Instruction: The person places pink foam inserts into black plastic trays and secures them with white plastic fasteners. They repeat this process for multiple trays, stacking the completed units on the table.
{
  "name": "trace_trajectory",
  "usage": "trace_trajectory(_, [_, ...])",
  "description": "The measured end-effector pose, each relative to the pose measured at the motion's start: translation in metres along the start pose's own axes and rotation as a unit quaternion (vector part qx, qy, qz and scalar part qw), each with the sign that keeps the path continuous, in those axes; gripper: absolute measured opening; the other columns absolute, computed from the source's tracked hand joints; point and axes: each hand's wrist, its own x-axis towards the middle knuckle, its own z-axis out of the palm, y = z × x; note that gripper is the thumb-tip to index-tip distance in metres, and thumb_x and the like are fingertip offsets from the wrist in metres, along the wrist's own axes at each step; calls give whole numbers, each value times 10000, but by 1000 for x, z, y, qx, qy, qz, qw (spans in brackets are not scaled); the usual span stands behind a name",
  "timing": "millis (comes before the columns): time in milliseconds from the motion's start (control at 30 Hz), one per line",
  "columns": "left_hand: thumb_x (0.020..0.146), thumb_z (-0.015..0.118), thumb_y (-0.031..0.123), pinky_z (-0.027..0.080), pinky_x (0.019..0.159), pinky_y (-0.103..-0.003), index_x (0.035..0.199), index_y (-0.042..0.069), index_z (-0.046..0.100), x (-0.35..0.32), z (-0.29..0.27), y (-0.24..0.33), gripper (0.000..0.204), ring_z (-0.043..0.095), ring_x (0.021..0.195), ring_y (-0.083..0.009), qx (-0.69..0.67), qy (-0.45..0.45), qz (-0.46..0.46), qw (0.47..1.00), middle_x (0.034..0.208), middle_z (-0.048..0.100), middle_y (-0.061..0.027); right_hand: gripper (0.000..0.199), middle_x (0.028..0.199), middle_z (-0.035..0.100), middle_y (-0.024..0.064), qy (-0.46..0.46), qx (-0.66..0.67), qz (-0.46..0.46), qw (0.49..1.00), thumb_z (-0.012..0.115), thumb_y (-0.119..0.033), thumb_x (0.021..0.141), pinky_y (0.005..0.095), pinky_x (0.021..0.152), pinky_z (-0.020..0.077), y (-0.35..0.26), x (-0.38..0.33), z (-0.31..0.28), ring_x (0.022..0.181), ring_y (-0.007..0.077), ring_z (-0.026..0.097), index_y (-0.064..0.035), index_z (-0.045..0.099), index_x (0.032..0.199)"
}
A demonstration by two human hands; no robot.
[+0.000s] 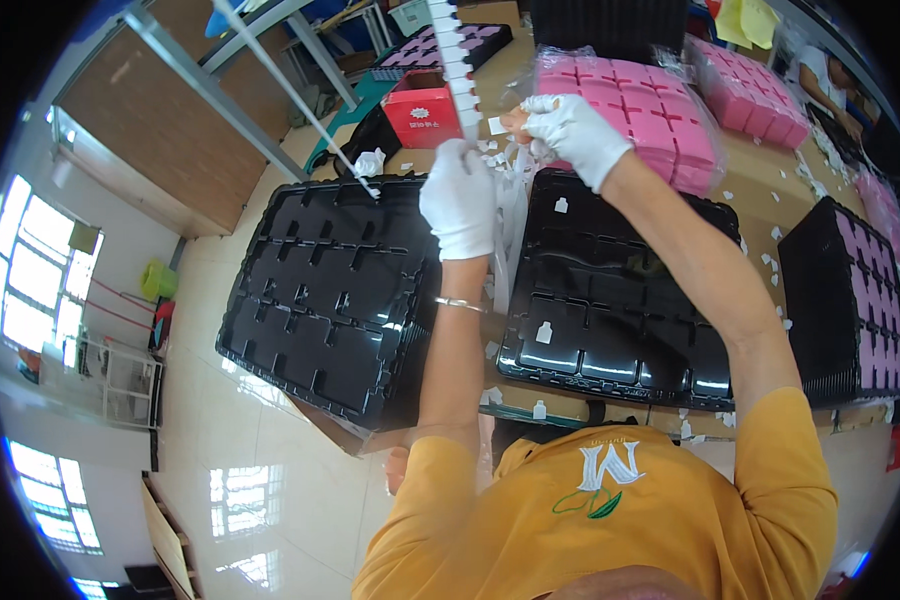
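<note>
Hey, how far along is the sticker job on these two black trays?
Done: only a few white labels lie in the right black tray. In hand: the left hand holds a long label strip while the right hand pinches something near it. Left: the left black tray shows no labels.

- Left hand [458, 200], right hand [568, 128]: white knit cloth gloves, matt.
- Label strip [454, 60]: white paper, smooth, slight sheen.
- Black trays [320, 300]: thin moulded plastic, glossy, catching window glare.
- Pink trays [650, 110]: matt foam-like look, wrapped in clear shiny film.
- Table [760, 190]: brown, dull, cardboard-like.
- Shirt [610, 520]: yellow cloth, matt.
- Bracelet [458, 303]: thin bright metal.
</note>
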Motion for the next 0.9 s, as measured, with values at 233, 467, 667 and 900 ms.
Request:
trace_trajectory(233, [837, 505, -3, 481, 738, -278, 1021, -31, 609, 15, -6, -27, 213, 596, 784, -140, -230, -69, -87, 967, 867, 640, -68, 169, 665, 547, -27, -102, -341, 58, 933, 714, -178, 791, 256, 585, 372, -24, -80, -148, 627, 67, 463, -47, 628, 726])
trace_trajectory(467, [956, 590, 181, 451, 574, -219, 1040, -15, 653, 13, -4, -4, 223, 561, 661, -80, -290, -44, -133, 947, 786, 619, -34, 98, 686, 641, 43, -189, -538, 121, 813, 746, -113, 711, 337, 613, 451, 52, -120, -261, 652, 159, 590, -51, 685, 758])
trace_trajectory(667, [966, 562, 153, 425, 686, -228, 941, -29, 657, 15, -13, -2, 207, 537, 712, -83, -305, -55, -150, 939, 767, 605, -22, 119, 698, 659, 72, -195, -560, 179, 786, 755, -108, 689, 373, 624, 463, 77, -120, -244, 661, 217, 608, -66, 706, 788])
trace_trajectory(900, [916, 597, 147, 402, 593, -228, 976, -16, 684, 6, -15, 15, 195, 513, 670, -67, -320, -87, -213, 919, 766, 626, -20, 317, 750, 615, 110, -143, -665, 213, 702, 836, -169, 514, 424, 636, 478, 92, -106, -233, 743, 301, 630, -88, 606, 717])
